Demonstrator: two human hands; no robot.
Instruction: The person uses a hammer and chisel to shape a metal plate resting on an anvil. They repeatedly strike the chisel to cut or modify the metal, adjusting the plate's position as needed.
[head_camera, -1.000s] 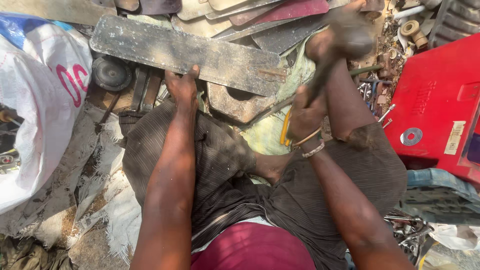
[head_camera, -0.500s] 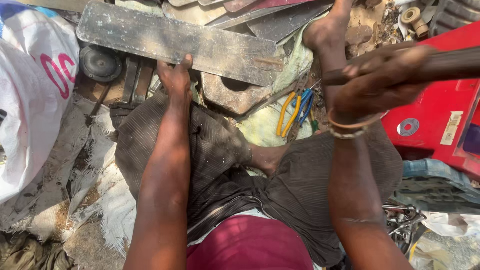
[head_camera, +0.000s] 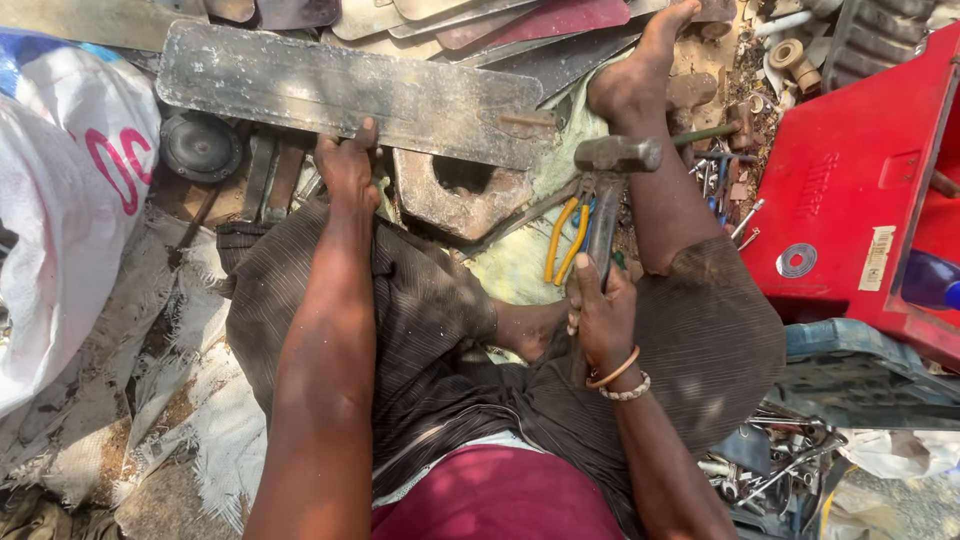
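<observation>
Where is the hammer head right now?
In the head view, the hammer head sits right of centre, just off the right end of the long flat metal bar and beside the person's bare foot, above the yellow-handled pliers; the right hand grips its handle.
</observation>
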